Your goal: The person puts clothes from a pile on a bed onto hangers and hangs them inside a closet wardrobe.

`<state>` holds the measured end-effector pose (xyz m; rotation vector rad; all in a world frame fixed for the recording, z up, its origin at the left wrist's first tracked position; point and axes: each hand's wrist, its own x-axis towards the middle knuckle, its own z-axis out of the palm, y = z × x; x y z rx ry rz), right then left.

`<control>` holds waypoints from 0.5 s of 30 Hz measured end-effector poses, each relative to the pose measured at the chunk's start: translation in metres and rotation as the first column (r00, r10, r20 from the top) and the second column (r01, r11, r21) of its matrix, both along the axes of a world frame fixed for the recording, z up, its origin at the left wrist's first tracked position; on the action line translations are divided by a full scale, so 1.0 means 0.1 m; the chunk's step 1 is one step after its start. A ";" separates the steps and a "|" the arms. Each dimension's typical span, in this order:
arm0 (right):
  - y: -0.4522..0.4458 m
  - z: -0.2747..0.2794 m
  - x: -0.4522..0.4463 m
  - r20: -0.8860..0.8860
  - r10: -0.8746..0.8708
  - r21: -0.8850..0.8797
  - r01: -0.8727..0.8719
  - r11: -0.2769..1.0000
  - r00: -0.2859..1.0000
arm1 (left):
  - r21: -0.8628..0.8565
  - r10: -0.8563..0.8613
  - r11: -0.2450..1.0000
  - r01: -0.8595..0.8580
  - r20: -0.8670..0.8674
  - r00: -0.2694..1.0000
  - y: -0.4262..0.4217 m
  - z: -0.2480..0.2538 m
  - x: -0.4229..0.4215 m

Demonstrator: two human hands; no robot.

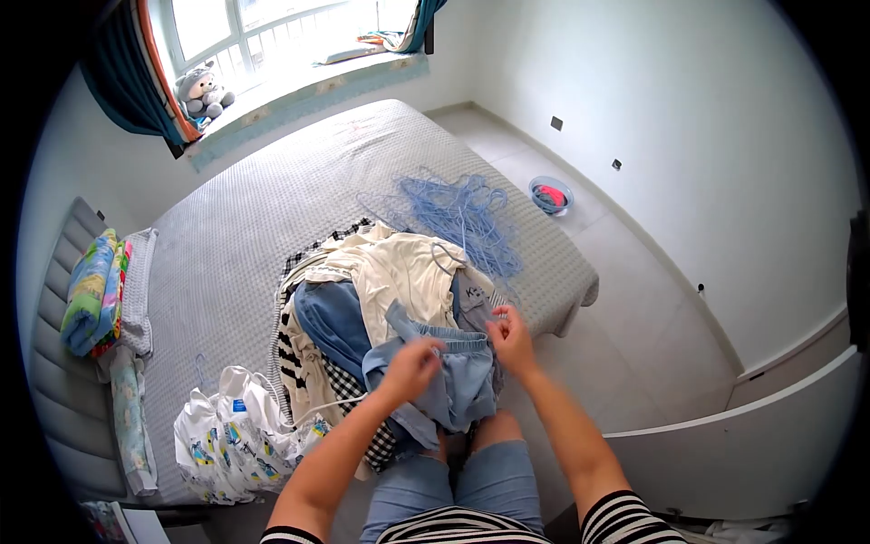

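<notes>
A pair of light blue denim pants [467,376] with an elastic waistband hangs in front of my knees at the bed's near edge. My left hand [412,367] is closed on the left end of the waistband. At the other end, my right hand [510,343] pinches the waistband between thumb and fingers. Just behind the pants lies a heap of clothes: a cream top [394,267], darker blue denim [331,317], a grey piece with lettering [474,308] and black-and-white checked cloth [346,383]. A pale hanger [328,406] shows left of my left hand.
Many tangled blue hangers [462,218] lie on the grey bedspread [263,195] beyond the heap. White printed clothes [231,435] are at left, folded bedding [95,290] by the headboard. A basin [551,195] stands on the floor; a white curved panel [725,462] is at right.
</notes>
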<state>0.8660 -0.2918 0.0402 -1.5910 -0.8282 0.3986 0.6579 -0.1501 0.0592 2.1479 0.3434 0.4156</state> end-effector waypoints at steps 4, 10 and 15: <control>-0.08 0.05 -0.45 0.173 -0.047 -0.033 0.053 0.998 0.984 | 0.138 0.307 0.941 -0.308 0.030 0.951 0.42 -0.08 0.17; 0.24 0.16 -0.35 0.014 -0.098 -0.030 0.099 0.995 0.995 | 0.165 0.335 0.942 -0.292 -0.410 0.848 0.75 -0.43 0.08; 0.31 0.11 -0.40 0.147 0.069 -0.274 -0.027 0.961 0.987 | 0.205 0.293 0.955 -0.212 -0.574 0.765 0.43 -0.10 -0.65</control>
